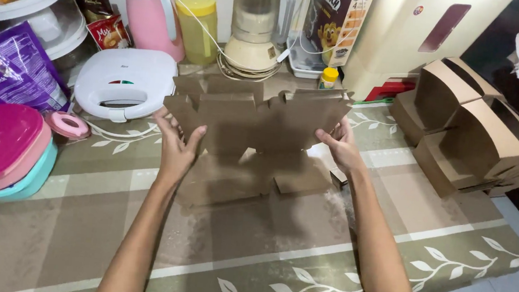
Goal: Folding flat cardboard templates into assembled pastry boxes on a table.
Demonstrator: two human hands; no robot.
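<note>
I hold a flat, unfolded brown cardboard box blank (256,114) up above the table with both hands. My left hand (175,148) grips its lower left edge, thumb toward me. My right hand (340,148) grips its lower right edge. The blank has several notched flaps along its top. Beneath it, more flat brown cardboard blanks (237,182) lie stacked on the leaf-patterned tablecloth (325,258).
Folded brown cardboard boxes (473,139) are piled at the right. A white sandwich maker (124,81), pink kettle (149,11), yellow jar (198,25), blender (254,26) and cereal box (336,18) line the back. Pink and teal lidded containers (2,152) sit at the left edge.
</note>
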